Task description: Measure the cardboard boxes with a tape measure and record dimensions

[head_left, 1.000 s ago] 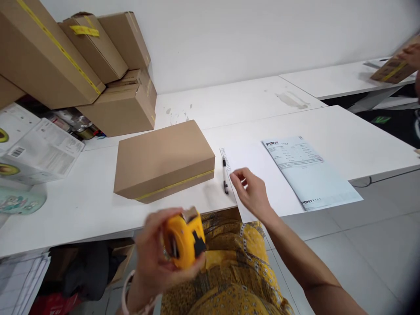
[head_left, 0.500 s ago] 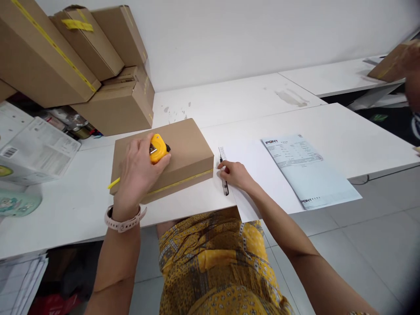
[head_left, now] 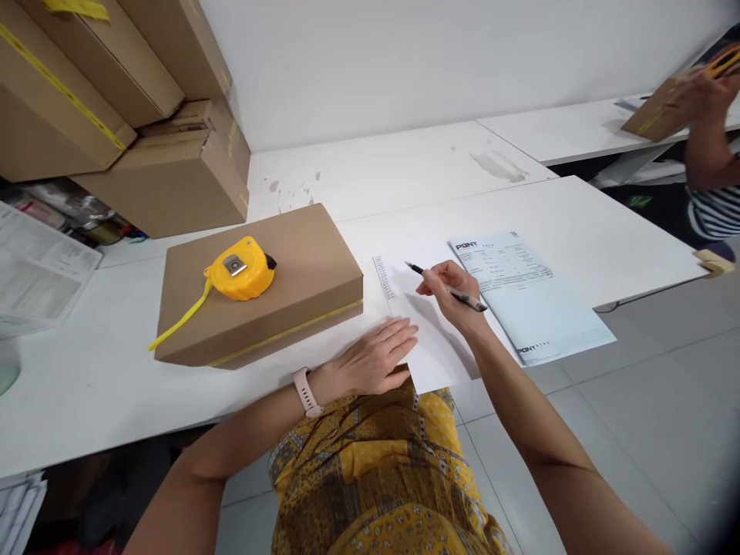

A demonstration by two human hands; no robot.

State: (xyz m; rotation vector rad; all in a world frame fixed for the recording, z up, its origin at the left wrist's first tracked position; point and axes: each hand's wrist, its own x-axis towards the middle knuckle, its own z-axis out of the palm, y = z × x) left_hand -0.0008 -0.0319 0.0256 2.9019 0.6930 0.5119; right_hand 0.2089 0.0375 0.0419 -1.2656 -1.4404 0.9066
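Note:
My right hand (head_left: 454,293) holds a pen (head_left: 465,300) above a white sheet of paper (head_left: 425,347), the tip pointing up and left. Small writing runs down the sheet's left edge. Flat, with fingers stretched out, my left hand (head_left: 378,356) rests at the table's front edge by the sheet's lower left corner. A yellow tape measure (head_left: 243,268) lies on top of a closed cardboard box (head_left: 306,243), with a short length of its tape sticking out to the left. Partly over the white sheet lies a pale blue printed form (head_left: 537,308).
Stacked cardboard boxes (head_left: 167,181) stand at the back left, beside a white printed carton (head_left: 43,270). The white table (head_left: 370,185) meets a wall behind. At the far right, another person's hand (head_left: 708,96) is at a box (head_left: 659,108).
My left hand has let go of the tape measure, leaving it on the box, and moved right to the paper. My right hand has picked up the pen from the table.

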